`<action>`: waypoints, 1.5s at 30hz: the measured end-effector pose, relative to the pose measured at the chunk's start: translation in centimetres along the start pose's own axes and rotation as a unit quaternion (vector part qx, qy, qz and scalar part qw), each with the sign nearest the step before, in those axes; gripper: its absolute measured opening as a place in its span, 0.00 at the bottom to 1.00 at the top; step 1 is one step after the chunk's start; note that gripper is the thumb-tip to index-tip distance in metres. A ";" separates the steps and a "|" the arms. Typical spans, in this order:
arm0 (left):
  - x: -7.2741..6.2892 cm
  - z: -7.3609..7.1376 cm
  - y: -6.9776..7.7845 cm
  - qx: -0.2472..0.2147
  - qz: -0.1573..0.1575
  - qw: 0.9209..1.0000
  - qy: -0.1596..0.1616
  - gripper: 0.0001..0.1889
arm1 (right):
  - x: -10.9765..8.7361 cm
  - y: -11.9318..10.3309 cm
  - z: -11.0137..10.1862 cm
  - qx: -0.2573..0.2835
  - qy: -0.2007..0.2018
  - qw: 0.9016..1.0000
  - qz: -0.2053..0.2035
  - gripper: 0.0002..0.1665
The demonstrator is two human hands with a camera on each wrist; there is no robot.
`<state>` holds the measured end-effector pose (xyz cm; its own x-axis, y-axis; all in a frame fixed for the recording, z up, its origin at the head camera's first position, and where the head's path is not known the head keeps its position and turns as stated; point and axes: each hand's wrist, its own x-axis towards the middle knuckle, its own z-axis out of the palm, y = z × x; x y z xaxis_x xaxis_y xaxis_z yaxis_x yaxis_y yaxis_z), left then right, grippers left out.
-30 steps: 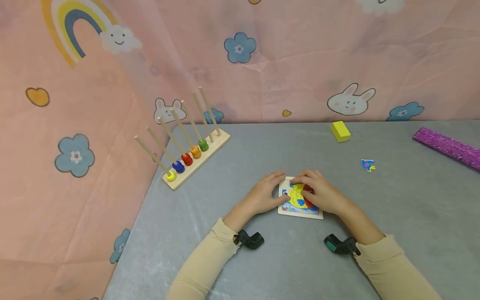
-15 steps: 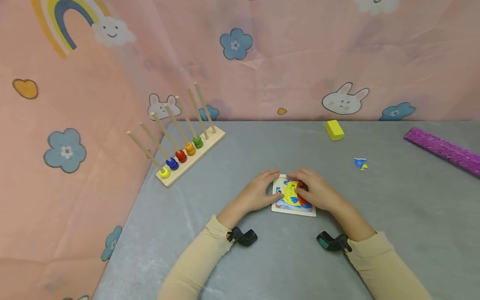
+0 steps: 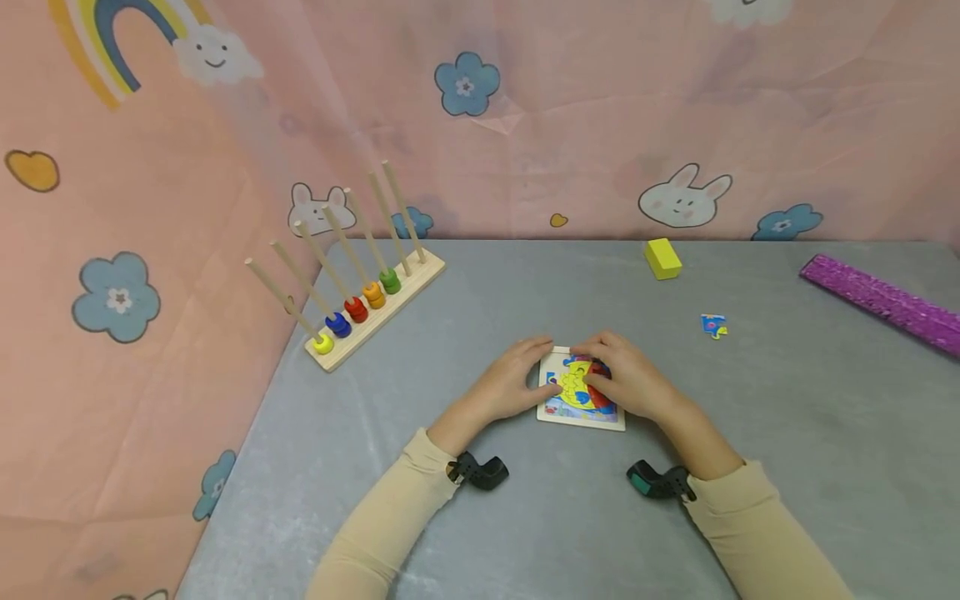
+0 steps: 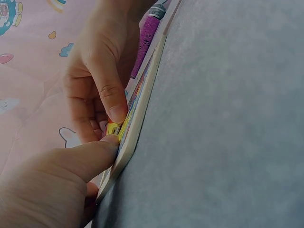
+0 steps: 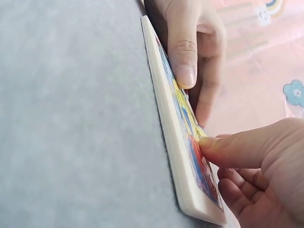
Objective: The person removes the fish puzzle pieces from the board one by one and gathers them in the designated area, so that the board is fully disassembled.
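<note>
A jigsaw puzzle in a pale wooden tray (image 3: 581, 422) lies on the table, showing a yellow and red fish. The tray's upper left part is bare wood. My left hand (image 3: 506, 385) holds the left side, thumb on the picture and fingers along the outer edge. From the other side my right hand (image 3: 628, 375) reaches over the picture, its thumb and curled fingers at a yellow puzzle piece (image 4: 113, 128), which sits slightly raised in the left wrist view. In the right wrist view the right thumb (image 5: 228, 145) presses at the yellow and red border; the fingertips behind are partly hidden.
A loose blue and yellow puzzle piece (image 3: 714, 325) lies right of the tray. Behind it are a yellow block (image 3: 663, 259) and a purple glittery strip (image 3: 877, 302). A wooden peg rack (image 3: 375, 321) with coloured rings stands at the left, near the patterned pink cloth (image 3: 510, 158).
The whole scene shifts slightly left as the head view turns. Both hands stay at the tray; the right fingers and thumb shift a little over the picture.
</note>
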<state>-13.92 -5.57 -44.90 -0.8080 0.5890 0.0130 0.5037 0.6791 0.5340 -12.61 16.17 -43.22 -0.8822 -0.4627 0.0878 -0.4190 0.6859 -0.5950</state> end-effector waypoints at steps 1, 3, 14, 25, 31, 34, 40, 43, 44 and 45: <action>0.0 0.0 0.0 0.001 0.000 1.000 0.000 0.36 | 0.0 0.0 0.0 0.003 0.000 1.000 0.002 0.22; 0.0 0.0 -0.1 0.001 -0.001 1.000 -0.001 0.36 | 0.0 0.0 0.0 0.011 0.000 1.000 0.006 0.22; -0.3 -0.1 -0.4 0.007 0.002 1.000 0.002 0.35 | 0.1 0.5 0.2 0.043 0.010 0.999 0.004 0.20; -0.2 0.1 -0.5 -0.003 0.003 1.000 0.005 0.35 | 0.1 1.4 -1.2 0.083 0.003 0.996 0.010 0.20; -0.1 0.1 -0.4 -0.007 0.006 1.000 0.010 0.35 | -0.6 2.9 -2.9 0.079 0.019 0.997 0.004 0.20; -0.1 0.0 -0.3 -0.002 0.006 1.000 0.009 0.35 | -1.2 3.8 -4.0 0.061 0.033 0.998 0.007 0.20; 0.0 0.0 -0.2 0.003 0.014 1.000 0.010 0.35 | -2.8 6.0 -6.4 0.012 0.071 0.997 0.010 0.19; 0.0 0.0 -0.2 0.003 0.017 1.000 0.010 0.35 | -3.7 7.4 -7.5 0.003 0.076 0.997 0.026 0.19; 0.0 0.0 -0.2 0.003 0.017 1.000 0.010 0.35 | -4.0 7.9 -7.8 0.004 0.074 0.997 0.035 0.19; 0.0 0.0 -0.2 0.002 0.016 1.000 0.010 0.35 | -4.3 8.4 -8.1 0.004 0.074 0.996 0.043 0.19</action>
<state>-13.98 -5.69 -44.99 -0.7972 0.6019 0.0466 0.5305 0.6616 0.5299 -14.07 28.51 -42.09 -0.9373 -0.3132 0.1527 -0.3385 0.7143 -0.6125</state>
